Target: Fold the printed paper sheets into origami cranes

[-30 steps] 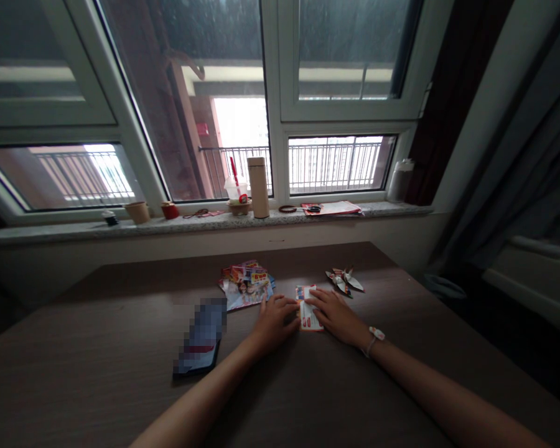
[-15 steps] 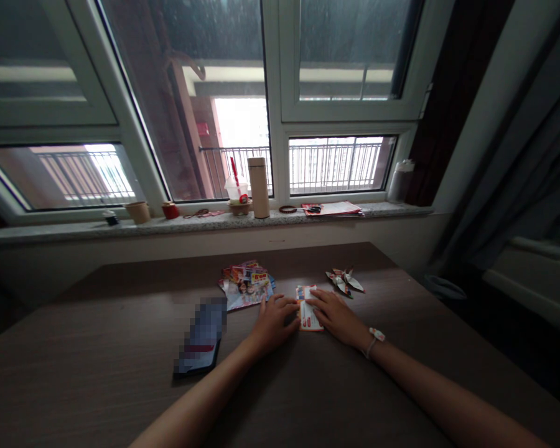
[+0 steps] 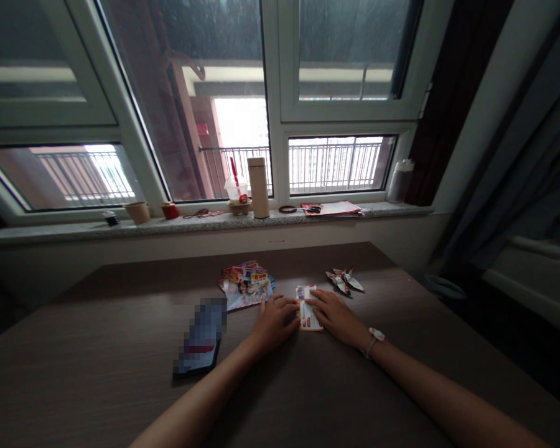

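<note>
A small folded piece of printed paper, white with red and orange print, lies flat on the brown table. My left hand rests at its left edge, fingers stretched out and the tips touching the paper. From the other side my right hand lies over its right part, fingers spread flat on it. A bracelet circles my right wrist. Beyond my right hand sit folded paper shapes with pointed ends. Colourful printed leaflets lie in a loose pile past my left hand.
A phone, partly blurred out, lies left of my left forearm. Along the stone windowsill stand a beige flask, a plastic cup with a red straw, a brown paper cup, a red jar, papers and a grey bottle.
</note>
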The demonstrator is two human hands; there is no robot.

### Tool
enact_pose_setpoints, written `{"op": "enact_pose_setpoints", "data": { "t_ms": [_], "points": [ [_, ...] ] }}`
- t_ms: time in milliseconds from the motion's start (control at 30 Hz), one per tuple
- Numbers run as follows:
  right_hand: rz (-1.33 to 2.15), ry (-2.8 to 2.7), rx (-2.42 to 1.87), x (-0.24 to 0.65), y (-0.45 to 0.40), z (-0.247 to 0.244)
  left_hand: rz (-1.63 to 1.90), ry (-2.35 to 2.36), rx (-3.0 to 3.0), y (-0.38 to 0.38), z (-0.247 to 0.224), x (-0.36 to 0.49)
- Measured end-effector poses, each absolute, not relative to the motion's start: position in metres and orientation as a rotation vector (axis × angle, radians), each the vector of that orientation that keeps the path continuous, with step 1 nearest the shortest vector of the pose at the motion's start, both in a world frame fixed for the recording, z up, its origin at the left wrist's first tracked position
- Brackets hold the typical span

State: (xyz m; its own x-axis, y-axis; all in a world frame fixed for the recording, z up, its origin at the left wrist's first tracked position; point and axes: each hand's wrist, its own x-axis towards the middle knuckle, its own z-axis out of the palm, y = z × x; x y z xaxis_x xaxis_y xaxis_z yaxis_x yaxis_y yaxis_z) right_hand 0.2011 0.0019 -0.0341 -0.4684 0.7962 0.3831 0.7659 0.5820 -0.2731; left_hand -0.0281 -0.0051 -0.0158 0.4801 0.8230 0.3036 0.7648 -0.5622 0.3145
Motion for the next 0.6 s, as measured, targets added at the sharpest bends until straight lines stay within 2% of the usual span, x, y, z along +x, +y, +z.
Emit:
{"op": "enact_pose_setpoints", "data": {
  "t_ms": [600],
  "points": [
    [0.132,-2.355,-1.269,0.201,-0.001,-0.03,0.435,1.348,2.626,-0.006,-0.002,-0.03]
  ]
}}
